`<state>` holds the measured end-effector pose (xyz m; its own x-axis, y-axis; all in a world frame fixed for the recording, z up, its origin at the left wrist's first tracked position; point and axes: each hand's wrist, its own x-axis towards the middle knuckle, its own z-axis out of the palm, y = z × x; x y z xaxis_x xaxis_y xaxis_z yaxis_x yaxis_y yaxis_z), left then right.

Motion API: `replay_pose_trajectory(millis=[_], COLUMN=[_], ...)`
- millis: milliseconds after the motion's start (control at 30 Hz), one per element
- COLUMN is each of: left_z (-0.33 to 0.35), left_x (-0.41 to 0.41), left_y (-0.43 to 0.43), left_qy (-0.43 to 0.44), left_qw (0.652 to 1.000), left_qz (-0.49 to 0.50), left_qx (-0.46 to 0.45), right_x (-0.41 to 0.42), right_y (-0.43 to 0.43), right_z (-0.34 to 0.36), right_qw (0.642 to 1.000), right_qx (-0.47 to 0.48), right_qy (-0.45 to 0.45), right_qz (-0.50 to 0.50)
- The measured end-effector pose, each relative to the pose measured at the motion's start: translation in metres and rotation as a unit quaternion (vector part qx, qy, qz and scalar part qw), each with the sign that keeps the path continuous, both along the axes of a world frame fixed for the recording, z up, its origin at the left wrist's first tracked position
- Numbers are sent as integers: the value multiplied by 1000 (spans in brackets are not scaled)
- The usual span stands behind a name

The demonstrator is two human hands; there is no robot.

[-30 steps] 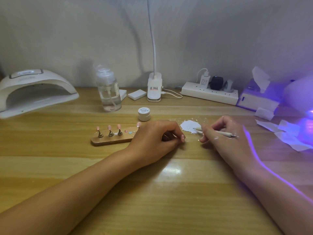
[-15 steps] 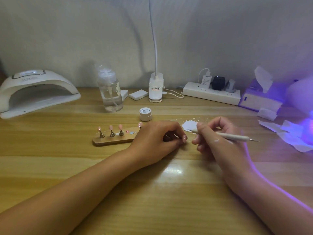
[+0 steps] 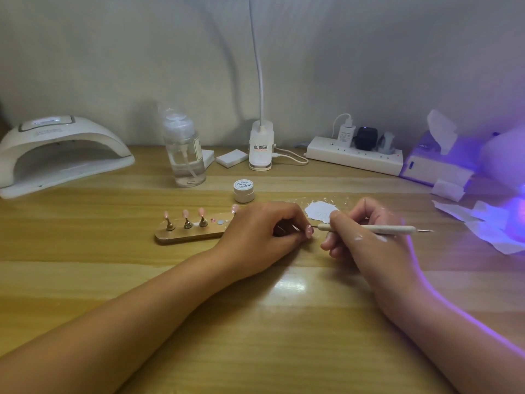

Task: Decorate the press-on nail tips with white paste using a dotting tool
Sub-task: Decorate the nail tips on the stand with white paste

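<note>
— What are the hands doing?

— The left hand [image 3: 261,231] rests on the wooden table [image 3: 255,336], fingers curled in a pinch. At its fingertips shows a pink nail tip [image 3: 308,231], with something small and dark between the fingers behind it.

— And the other one?

— The right hand [image 3: 366,240] grips a white dotting tool [image 3: 369,229] like a pen. The tool lies almost level, its rear metal point aimed right. Its thin front point reaches the held pink tip; whether it touches, I cannot tell. White smears mark the back of that hand.

— Where is the paste?

— A white paste patch [image 3: 322,209] is spread on the table just behind the two hands. A small white jar [image 3: 243,190], lid on, stands a little farther back and to the left.

— The other nails?

— Three pink tips [image 3: 185,213] stand on metal pegs on a wooden holder [image 3: 193,234], just left of the left hand. A fourth peeks out behind the knuckles.

— What else is there?

— A nail curing lamp [image 3: 56,155] at far left, a clear pump bottle [image 3: 184,155], a clip lamp [image 3: 260,149], a power strip [image 3: 355,156] and a tissue box [image 3: 434,166] along the wall. Torn tissues [image 3: 483,223] lie at right in violet light.
</note>
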<state>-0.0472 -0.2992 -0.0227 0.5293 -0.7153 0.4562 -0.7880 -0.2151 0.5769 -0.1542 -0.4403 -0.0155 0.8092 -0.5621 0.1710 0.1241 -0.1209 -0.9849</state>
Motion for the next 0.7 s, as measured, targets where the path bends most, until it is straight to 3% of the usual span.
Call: replay_pose_trajectory(millis=[700], left_z=[2], left_x=[-1], left_y=[0], left_qy=[8], left_qw=[1000], left_qz=[-3], left_qx=[5], right_x=[0], right_y=[0], right_z=[-1], right_qw=[1000], right_qx=[-16], right_qy=[-1], right_qz=[1])
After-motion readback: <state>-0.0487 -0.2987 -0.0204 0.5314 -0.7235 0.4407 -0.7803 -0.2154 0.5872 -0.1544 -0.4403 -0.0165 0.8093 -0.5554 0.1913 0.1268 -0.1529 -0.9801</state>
